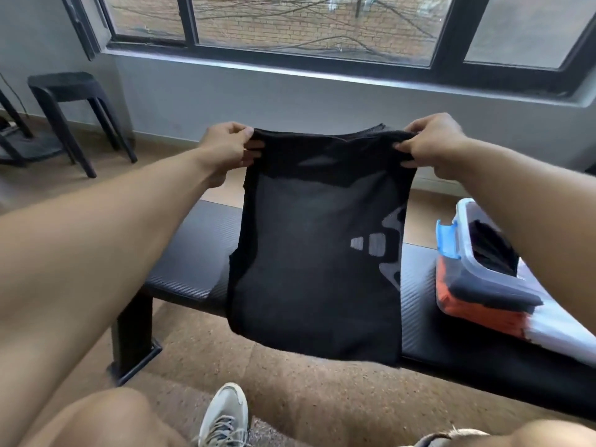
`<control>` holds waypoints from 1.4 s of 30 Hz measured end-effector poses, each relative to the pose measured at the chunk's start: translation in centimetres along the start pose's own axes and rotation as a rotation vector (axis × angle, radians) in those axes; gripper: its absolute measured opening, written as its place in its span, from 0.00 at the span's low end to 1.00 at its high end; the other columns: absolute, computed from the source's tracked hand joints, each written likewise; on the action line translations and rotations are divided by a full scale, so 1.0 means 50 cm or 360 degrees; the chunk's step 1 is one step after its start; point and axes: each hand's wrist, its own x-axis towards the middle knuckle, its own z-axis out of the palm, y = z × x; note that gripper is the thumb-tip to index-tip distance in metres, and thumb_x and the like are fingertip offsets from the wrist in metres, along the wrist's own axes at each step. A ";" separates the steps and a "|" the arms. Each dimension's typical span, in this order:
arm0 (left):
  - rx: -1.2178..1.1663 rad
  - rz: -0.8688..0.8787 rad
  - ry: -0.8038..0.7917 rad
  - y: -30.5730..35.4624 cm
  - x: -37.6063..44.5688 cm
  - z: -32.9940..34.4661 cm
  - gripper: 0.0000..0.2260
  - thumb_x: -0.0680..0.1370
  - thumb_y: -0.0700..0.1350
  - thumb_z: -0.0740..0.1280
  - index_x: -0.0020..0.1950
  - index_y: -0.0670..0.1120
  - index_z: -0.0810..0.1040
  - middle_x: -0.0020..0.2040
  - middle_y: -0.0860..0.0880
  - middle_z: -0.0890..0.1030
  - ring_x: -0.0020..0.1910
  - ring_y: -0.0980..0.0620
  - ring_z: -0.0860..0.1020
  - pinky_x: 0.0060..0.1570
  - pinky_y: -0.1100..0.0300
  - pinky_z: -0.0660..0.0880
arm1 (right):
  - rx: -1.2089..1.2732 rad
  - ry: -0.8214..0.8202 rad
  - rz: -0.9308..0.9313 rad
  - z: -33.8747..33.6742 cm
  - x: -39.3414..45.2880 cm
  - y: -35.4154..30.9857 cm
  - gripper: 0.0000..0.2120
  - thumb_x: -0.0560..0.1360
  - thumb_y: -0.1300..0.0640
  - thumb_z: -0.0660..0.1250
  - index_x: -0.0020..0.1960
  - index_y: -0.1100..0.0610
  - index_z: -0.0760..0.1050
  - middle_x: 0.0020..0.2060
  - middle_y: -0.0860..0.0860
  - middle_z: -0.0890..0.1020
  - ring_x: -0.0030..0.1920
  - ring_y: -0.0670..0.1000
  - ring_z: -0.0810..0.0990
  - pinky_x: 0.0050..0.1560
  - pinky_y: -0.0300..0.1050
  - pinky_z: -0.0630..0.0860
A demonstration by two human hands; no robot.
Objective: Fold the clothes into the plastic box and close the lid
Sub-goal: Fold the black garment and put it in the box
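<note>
Up at arm's length, a black garment (317,240) hangs in the air between both hands, stretched flat along its top edge. The left hand (222,150) pinches the upper left corner, thumb on top and fingers curled behind the fabric; the right hand (432,145) holds the upper right corner in the same way, so each grip is closed tight on cloth. The garment is thin enough that light shows through its middle, and pale grey printed shapes sit near its right edge. Its lower hem hangs in front of the black table (451,324), which has a woven, carbon-like surface and a dark metal leg at the left. On the table to the right stands the plastic box (483,272), clear-walled with a blue latch (446,237) on its near end, lid off, with dark clothing already inside; orange and dark fabric shows through its side, though whether that lies inside the box or against it is hard to tell. A black stool (69,101) stands by the wall at the far left, below a dark-framed window (322,50). A grey sneaker (225,414) rests on the speckled brown floor.
</note>
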 end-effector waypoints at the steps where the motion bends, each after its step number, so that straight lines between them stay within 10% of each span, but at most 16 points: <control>1: 0.0009 0.0020 0.0000 0.001 0.003 0.003 0.07 0.85 0.45 0.62 0.49 0.48 0.76 0.52 0.44 0.84 0.52 0.45 0.85 0.58 0.49 0.81 | -0.0032 0.0063 -0.0016 0.002 0.005 0.004 0.05 0.74 0.61 0.75 0.49 0.58 0.82 0.46 0.57 0.83 0.48 0.57 0.85 0.41 0.49 0.85; 5: 0.0027 -0.0010 -0.0011 -0.026 -0.021 0.017 0.08 0.85 0.44 0.61 0.48 0.48 0.75 0.50 0.45 0.84 0.50 0.46 0.84 0.60 0.49 0.80 | -0.0295 0.0032 -0.0048 0.026 -0.018 0.035 0.08 0.73 0.58 0.75 0.51 0.54 0.82 0.50 0.57 0.85 0.50 0.58 0.85 0.54 0.53 0.83; 19: 0.0429 -0.0510 -0.0165 -0.221 -0.182 -0.049 0.09 0.84 0.39 0.59 0.46 0.46 0.76 0.49 0.44 0.86 0.55 0.47 0.83 0.56 0.53 0.75 | -0.1183 -0.0621 -0.0416 0.139 -0.313 0.200 0.11 0.73 0.65 0.59 0.49 0.50 0.65 0.43 0.55 0.76 0.42 0.60 0.73 0.42 0.52 0.72; 32: 0.0739 -0.0116 -0.0298 -0.228 -0.228 -0.074 0.06 0.80 0.44 0.67 0.46 0.46 0.83 0.43 0.51 0.88 0.41 0.54 0.80 0.41 0.59 0.70 | -0.1383 -0.0347 -0.0506 0.086 -0.352 0.199 0.10 0.77 0.63 0.60 0.52 0.48 0.67 0.38 0.50 0.77 0.41 0.57 0.74 0.44 0.53 0.69; 42: 0.1383 -0.0142 -0.0528 -0.253 -0.240 -0.081 0.14 0.73 0.59 0.75 0.38 0.49 0.84 0.34 0.54 0.83 0.36 0.56 0.78 0.39 0.59 0.71 | -0.1664 -0.0877 -0.0372 0.119 -0.365 0.205 0.18 0.73 0.33 0.68 0.45 0.48 0.79 0.44 0.45 0.80 0.49 0.51 0.80 0.46 0.47 0.76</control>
